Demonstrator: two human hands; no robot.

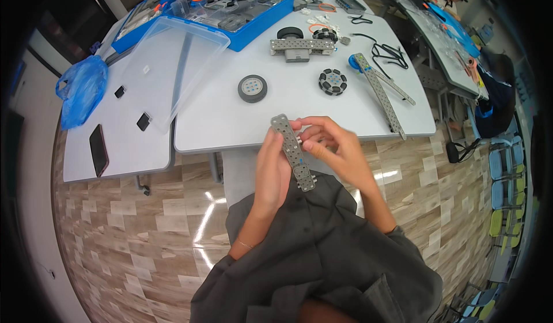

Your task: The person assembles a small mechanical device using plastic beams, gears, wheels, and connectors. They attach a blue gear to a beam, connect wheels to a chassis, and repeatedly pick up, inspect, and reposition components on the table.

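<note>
My left hand [273, 170] grips a grey perforated construction beam [292, 153] from its left side, above my lap and just off the table's front edge. Small pale pegs stick out along the beam's right side, and a blue spot marks its lower half. Against that side, my right hand [339, 153] has its fingers curled and its thumb bent inward; what they pinch, if anything, is hidden. Beyond the hands lie a grey-rimmed wheel [253, 88] and a black roller wheel [333, 82]. Farther back sits a grey beam assembly [302, 47] with wheels attached.
A blue parts bin [262, 20] stands at the back left, its clear lid [173, 63] leaning by it. A phone [99, 150] and a blue plastic bag [83, 89] lie left. Long joined beams [380, 92] and black cables [389, 55] lie right. Other people are at nearby tables.
</note>
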